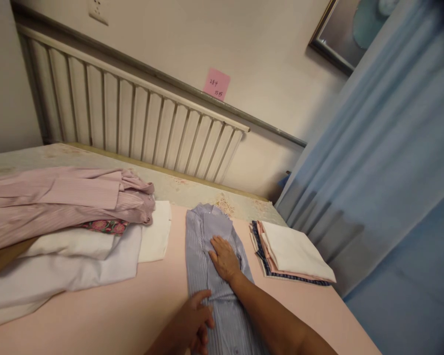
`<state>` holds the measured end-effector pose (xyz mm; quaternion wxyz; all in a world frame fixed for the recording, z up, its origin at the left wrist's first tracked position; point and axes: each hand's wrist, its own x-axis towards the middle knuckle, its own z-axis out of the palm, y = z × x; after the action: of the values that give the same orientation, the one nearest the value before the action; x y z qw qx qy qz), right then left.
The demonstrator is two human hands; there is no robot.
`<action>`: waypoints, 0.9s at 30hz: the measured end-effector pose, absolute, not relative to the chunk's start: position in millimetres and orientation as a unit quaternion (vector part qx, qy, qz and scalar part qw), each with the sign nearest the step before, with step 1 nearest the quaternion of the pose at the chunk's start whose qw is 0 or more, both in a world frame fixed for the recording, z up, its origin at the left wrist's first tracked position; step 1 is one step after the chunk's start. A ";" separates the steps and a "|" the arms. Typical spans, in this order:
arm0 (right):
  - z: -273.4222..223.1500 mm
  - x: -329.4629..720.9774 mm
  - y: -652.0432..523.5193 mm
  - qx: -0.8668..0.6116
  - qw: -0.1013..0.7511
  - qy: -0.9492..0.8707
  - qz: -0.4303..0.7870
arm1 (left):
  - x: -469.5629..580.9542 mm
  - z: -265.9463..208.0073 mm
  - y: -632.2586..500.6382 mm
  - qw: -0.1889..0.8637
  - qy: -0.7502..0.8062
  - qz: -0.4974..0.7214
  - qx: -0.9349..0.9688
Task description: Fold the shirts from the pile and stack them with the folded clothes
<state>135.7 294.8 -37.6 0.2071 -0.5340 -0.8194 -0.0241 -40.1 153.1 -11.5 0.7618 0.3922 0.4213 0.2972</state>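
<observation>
A blue striped shirt (198,266) lies lengthwise in front of me, its sides folded inward and its collar end pointing away. Flat on its upper part rests my right hand (225,259), fingers stretched out and pressing the cloth. My left hand (196,320) is lower down, at the shirt's left edge, with the fingers apart and partly curled. Nothing shows in its grasp, and I cannot tell whether it touches the fabric. The shirt's lower end runs out of the picture between my forearms.
To the left is a loose pile with a pink striped shirt (85,192) over white garments (77,264). A folded stack (296,249), white on top, stands at right. The table has a pink cover (155,291). A radiator (133,113) and blue curtain (385,148) stand behind.
</observation>
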 end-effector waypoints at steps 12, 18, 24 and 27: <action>-36.7 135.4 295.1 -0.535 0.206 -0.819 -0.018 | -39.9 -11.2 153.3 0.754 0.433 0.286 0.402; -34.4 134.2 293.8 -0.539 0.205 -0.817 -0.018 | -40.0 -6.0 152.5 0.754 0.433 0.289 0.402; -34.6 134.5 294.4 -0.535 0.208 -0.819 -0.021 | -39.3 -3.3 152.4 0.756 0.437 0.287 0.394; -35.8 134.9 294.9 -0.536 0.208 -0.818 -0.020 | -39.4 -4.3 152.7 0.757 0.431 0.295 0.392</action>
<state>134.9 294.9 -35.8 0.2082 -0.5356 -0.8181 -0.0199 -39.4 152.7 -4.3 0.7575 0.3924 0.4307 0.2947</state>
